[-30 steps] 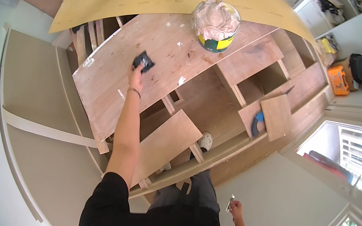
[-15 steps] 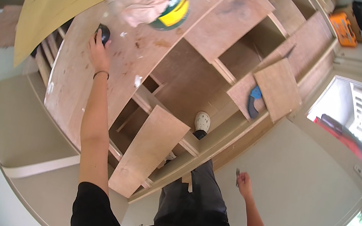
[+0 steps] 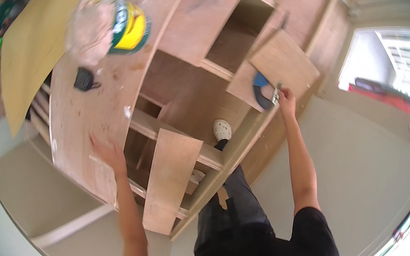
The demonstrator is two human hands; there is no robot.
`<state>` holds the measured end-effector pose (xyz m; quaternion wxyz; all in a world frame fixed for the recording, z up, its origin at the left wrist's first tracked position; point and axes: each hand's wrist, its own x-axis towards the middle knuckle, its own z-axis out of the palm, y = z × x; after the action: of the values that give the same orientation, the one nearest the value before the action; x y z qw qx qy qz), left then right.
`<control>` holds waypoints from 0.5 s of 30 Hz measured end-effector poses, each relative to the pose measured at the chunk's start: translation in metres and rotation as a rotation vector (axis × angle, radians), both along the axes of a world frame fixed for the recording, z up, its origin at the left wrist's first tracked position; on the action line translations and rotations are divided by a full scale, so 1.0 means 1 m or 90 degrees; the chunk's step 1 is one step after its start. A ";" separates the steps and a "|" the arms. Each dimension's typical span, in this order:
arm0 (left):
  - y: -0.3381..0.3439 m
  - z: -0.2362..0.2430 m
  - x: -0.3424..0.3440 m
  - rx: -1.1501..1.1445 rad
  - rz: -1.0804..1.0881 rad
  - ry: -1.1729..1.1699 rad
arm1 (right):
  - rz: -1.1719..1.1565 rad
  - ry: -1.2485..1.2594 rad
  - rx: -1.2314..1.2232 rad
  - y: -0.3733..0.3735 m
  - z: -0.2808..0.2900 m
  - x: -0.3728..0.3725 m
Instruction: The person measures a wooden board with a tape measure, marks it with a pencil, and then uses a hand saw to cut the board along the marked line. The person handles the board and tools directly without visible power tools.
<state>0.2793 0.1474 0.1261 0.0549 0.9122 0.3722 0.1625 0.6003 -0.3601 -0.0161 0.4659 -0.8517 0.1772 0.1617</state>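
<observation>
My left hand [image 3: 109, 154], blurred, has its fingers spread over the large plywood panel [image 3: 111, 107] and holds nothing. Farther up that panel lies a rounded black object [image 3: 84, 79] with a small loop, perhaps a tape measure. Between the fingers of my right hand [image 3: 287, 101] is a small slim tool [image 3: 276, 95], pale and dark, its kind unclear. That hand is at the near edge of a square plywood piece [image 3: 287, 60]. A curved blue and dark object [image 3: 261, 92] sticks out from beneath this piece, partly hidden.
A green and yellow bucket [image 3: 133, 29] with pale crumpled material stands on the panel. My shoe [image 3: 222, 130] is inside an open compartment of the wooden frame. A narrow plywood board [image 3: 173, 177] lies across the frame. A yellowish sheet [image 3: 38, 56] curves at left.
My left hand has let go of the rounded black object and drawn back toward me. My right hand has risen from beside my leg to the square plywood piece. The view has shifted.
</observation>
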 end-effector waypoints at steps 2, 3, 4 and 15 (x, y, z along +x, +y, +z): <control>-0.049 0.000 -0.064 -0.059 0.003 0.056 | 0.034 -0.012 -0.031 -0.011 0.033 -0.008; -0.077 -0.002 -0.096 -0.088 0.052 0.111 | 0.056 -0.016 -0.038 -0.023 0.058 -0.016; -0.106 -0.001 -0.132 -0.122 0.052 0.144 | 0.023 -0.024 -0.076 -0.037 0.087 -0.027; -0.278 -0.052 -0.284 -0.663 -0.064 0.347 | -0.058 -0.410 -0.499 -0.233 0.389 -0.182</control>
<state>-0.0046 -0.1308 0.0739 0.4056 0.7904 0.3601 -0.2847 0.4186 -0.5926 0.3726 0.1488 -0.9605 0.1087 -0.2085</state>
